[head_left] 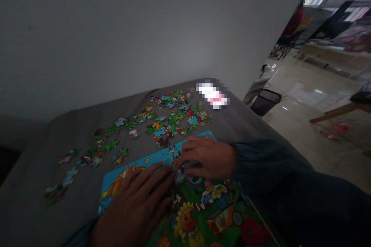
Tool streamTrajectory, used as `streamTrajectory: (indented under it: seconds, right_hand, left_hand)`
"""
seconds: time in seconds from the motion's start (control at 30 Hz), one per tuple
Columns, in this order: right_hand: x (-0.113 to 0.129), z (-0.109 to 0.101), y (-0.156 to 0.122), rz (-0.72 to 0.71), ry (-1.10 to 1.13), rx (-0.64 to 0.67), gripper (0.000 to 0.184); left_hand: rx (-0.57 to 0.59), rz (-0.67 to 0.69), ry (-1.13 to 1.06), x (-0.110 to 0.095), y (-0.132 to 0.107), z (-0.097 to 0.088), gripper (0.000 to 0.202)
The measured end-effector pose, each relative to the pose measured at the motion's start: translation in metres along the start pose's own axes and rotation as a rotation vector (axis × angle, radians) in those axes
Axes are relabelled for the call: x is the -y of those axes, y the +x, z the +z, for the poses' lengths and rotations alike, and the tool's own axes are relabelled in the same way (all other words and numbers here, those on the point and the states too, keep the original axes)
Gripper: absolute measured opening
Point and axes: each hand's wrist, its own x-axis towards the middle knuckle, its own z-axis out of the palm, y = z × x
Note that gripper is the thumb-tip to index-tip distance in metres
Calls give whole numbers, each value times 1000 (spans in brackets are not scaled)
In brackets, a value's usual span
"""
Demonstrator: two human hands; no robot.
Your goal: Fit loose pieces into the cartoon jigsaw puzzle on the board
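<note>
A colourful cartoon jigsaw puzzle (pixel 185 220) lies at the near edge of the grey-covered surface, with a blue border along its far side and a sunflower figure near the front. My left hand (pixel 139 204) rests flat on its left part, fingers stretched out toward the upper middle. From the right, my right hand (pixel 208 158) reaches in with bent fingers, closed at a small puzzle piece (pixel 176 158) by the top border. Its fingertips partly cover that piece. Both hands nearly meet there. Loose puzzle pieces (pixel 168 123) are spread beyond the puzzle.
More loose pieces (pixel 68 177) trail off to the left. A lit phone (pixel 213 94) lies at the far right corner of the grey cloth (pixel 237 123). Behind stands a plain wall (pixel 130 31). On the floor to the right are a dark mesh bin (pixel 265 102) and a wooden-legged piece of furniture (pixel 333 112).
</note>
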Motion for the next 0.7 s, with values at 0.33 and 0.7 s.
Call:
streamTrajectory:
  seconds: [0.33, 0.7]
  right_hand:
    - [-81, -14, -5, 329, -184, -409, 30]
    - [-77, 1, 8, 313, -80, -306, 26]
  left_hand:
    - [-64, -36, -31, 3, -5, 2, 38]
    - [0, -137, -147, 7, -9, 8, 38]
